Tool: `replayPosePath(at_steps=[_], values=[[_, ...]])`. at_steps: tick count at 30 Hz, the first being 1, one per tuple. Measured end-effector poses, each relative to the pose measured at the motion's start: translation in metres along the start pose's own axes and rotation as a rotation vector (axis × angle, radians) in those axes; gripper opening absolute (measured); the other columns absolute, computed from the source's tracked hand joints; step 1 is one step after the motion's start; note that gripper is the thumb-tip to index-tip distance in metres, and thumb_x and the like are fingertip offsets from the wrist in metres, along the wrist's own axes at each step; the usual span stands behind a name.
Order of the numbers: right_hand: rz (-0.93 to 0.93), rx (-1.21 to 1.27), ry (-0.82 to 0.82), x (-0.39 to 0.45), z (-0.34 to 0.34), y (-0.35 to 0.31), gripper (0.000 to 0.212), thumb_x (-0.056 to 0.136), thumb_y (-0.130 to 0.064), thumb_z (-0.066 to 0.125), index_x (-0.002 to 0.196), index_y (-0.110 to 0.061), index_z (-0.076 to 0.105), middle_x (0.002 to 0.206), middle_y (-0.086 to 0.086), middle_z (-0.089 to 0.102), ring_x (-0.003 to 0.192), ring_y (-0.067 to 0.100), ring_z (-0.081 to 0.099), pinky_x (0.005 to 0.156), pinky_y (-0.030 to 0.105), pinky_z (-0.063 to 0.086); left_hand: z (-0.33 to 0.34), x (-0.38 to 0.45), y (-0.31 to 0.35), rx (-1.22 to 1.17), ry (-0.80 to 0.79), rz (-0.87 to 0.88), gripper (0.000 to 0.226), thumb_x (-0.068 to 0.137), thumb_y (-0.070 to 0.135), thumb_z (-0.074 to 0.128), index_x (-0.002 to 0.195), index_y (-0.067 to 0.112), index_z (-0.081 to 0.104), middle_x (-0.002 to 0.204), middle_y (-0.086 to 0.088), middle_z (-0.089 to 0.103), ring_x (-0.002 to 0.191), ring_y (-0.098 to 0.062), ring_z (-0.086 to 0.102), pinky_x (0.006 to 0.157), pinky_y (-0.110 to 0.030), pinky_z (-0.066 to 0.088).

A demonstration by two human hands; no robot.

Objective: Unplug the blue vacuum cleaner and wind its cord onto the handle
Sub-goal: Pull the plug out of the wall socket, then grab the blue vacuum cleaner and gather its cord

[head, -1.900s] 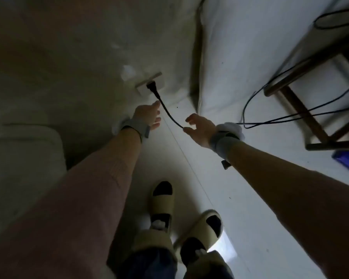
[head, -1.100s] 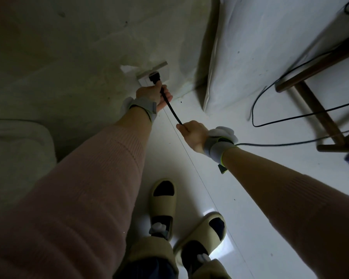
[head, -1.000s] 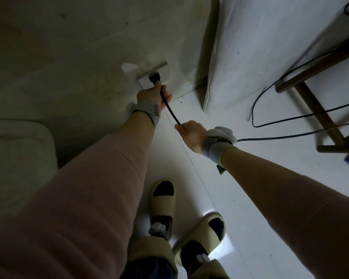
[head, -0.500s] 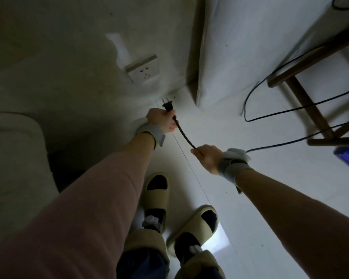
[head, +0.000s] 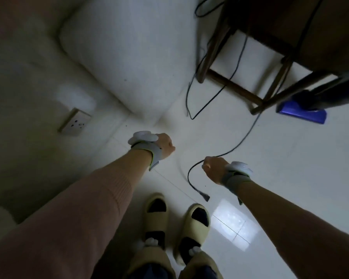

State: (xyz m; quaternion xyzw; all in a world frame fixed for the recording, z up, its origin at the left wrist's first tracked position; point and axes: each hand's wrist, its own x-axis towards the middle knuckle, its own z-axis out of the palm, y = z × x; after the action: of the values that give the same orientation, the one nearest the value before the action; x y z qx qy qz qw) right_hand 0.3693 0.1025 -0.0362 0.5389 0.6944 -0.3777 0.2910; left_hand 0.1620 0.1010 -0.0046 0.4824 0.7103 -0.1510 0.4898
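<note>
The black cord runs over the white floor from the blue vacuum cleaner at the right to my right hand, which is closed around it. Below that hand the cord's free end hangs in a loop, and the black plug dangles just above the floor. My left hand is a closed fist with nothing visible in it, left of the cord. The white wall socket at the left has no plug in it.
A wooden stool or table frame stands at the upper right with other dark cables trailing past its legs. A white wall corner juts out ahead. My feet in beige slippers stand below the hands.
The plug came out of the socket in my left hand, which has since let go. The plug now hangs from the cord held by my right hand. My view has swung right.
</note>
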Motion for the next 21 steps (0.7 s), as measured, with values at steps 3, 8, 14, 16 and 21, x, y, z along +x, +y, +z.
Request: replayPosePath(at_steps=[3,8,14,16,21], values=[[0.062,0.177,0.056,-0.039,-0.034,0.027,0.032,0.095,-0.032,0.04,0.107,-0.011,0.061,0.114,0.013,0.065,0.104,0.033,0.06,0.09,0.038,0.048,-0.03,-0.022,0.059,0.101,-0.006,0.145,0.031,0.091,0.037,0.046,0.088,0.014,0.067,0.098,-0.006,0.075,0.088,-0.026,0.068,0.087,-0.04,0.055],[0.131,0.565,0.217,-0.136,-0.139,0.067,0.026,0.091,-0.024,0.044,0.094,-0.008,0.065,0.099,0.011,0.069,0.091,0.031,0.066,0.087,0.044,0.054,-0.113,-0.101,0.184,0.213,-0.011,0.326,0.037,0.097,0.03,0.043,0.094,0.004,0.069,0.104,-0.017,0.072,0.093,-0.033,0.067,0.088,-0.043,0.054],[0.194,0.873,0.529,-0.294,-0.273,0.11,0.019,0.091,-0.012,0.046,0.085,-0.007,0.064,0.084,0.008,0.065,0.063,0.015,0.059,0.062,0.019,0.048,-0.194,-0.226,0.32,0.252,0.093,0.532,0.024,0.095,0.021,0.047,0.088,0.011,0.068,0.099,-0.017,0.072,0.09,-0.035,0.066,0.077,-0.037,0.052],[0.213,0.934,0.633,-0.341,-0.306,0.125,0.018,0.09,-0.011,0.048,0.081,-0.007,0.063,0.083,0.01,0.066,0.062,0.017,0.06,0.069,0.029,0.049,-0.213,-0.262,0.359,0.273,0.108,0.607,0.025,0.094,0.022,0.049,0.098,0.01,0.071,0.1,-0.011,0.072,0.092,-0.031,0.066,0.076,-0.031,0.051],[0.286,0.984,0.795,-0.416,-0.358,0.179,0.019,0.088,-0.014,0.05,0.082,-0.008,0.067,0.086,0.013,0.071,0.073,0.024,0.066,0.072,0.033,0.052,-0.238,-0.324,0.449,0.27,0.149,0.713,0.025,0.094,0.025,0.05,0.105,0.012,0.069,0.108,-0.007,0.072,0.104,-0.023,0.066,0.093,-0.033,0.052]])
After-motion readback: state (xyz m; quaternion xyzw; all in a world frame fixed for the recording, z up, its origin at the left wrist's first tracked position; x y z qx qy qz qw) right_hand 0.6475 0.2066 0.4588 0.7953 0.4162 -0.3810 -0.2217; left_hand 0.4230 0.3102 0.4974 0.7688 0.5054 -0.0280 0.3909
